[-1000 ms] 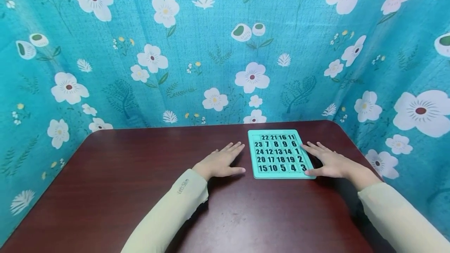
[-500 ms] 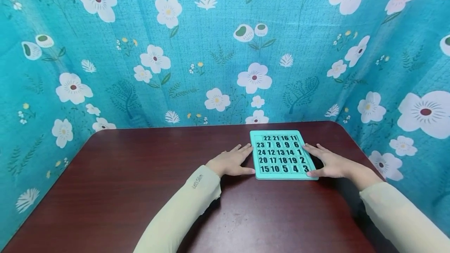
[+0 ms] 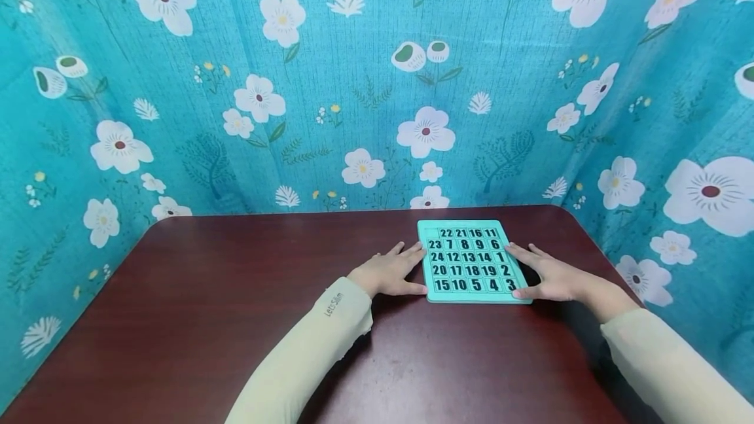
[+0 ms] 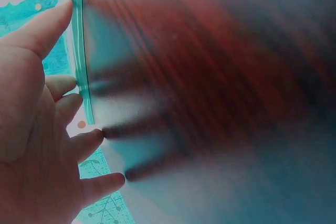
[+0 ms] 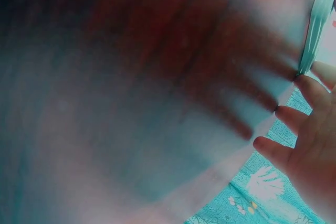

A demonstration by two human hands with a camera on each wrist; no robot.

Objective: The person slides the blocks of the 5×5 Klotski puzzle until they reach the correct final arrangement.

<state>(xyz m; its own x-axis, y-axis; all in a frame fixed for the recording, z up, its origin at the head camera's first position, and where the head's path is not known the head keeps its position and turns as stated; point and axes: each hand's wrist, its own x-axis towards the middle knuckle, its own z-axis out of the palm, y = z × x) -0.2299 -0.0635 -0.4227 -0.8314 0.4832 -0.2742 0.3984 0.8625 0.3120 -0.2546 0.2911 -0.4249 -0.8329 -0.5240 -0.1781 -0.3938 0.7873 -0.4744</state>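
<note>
A turquoise sliding number puzzle (image 3: 471, 264) lies flat on the dark table, its black-numbered tiles facing up and a blank space in the top left corner. My left hand (image 3: 389, 273) is at its left edge, fingers spread and fairly straight, thumb near the lower corner. Across from it, my right hand (image 3: 550, 273) touches the right edge with its fingertips and the lower right corner with its thumb. In the left wrist view, the thumb and nearer fingertips meet the puzzle's thin side (image 4: 80, 40). The right wrist view shows fingertips right at the opposite side (image 5: 316, 24).
The reddish-brown table (image 3: 235, 293) has a glossy top that mirrors the fingers in both wrist views. A blue floral curtain (image 3: 330, 84) hangs behind the table and along its sides. The puzzle sits towards the table's back right.
My left hand has moved right, from a small gap beside the puzzle to its left edge. My right hand has stayed at the right edge. The view has shifted slightly.
</note>
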